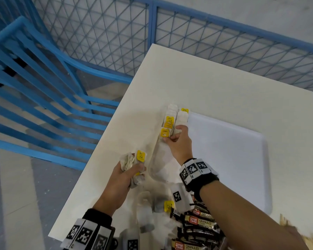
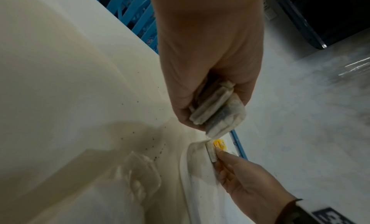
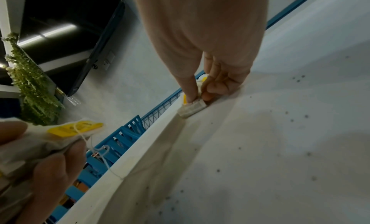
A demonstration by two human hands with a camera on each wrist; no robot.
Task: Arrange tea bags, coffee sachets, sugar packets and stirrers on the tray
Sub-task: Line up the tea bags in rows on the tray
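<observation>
A white tray [image 1: 266, 159] lies on the right half of the white table [image 1: 215, 83]. At its far left corner stands a short row of tea bags with yellow tags [image 1: 170, 120]. My right hand [image 1: 175, 134] pinches the nearest tea bag [image 3: 192, 108] of that row between thumb and fingers, right at the tray rim [image 3: 140, 148]. To the left, above the table, my left hand [image 1: 134, 168] grips a crumpled bunch of tea bags [image 2: 216, 107] with one yellow tag [image 1: 141, 155] sticking up. Strings dangle from that bunch [image 3: 50, 137].
A clear plastic bag [image 1: 161, 165] lies between the hands. Near the front edge sits a heap of dark coffee sachets [image 1: 199, 222] and small white bottles [image 1: 145, 213]. Pale wooden sticks [image 1: 285, 224] show at the bottom right. A blue chair [image 1: 43, 96] and mesh fence [image 1: 224, 42] border the table.
</observation>
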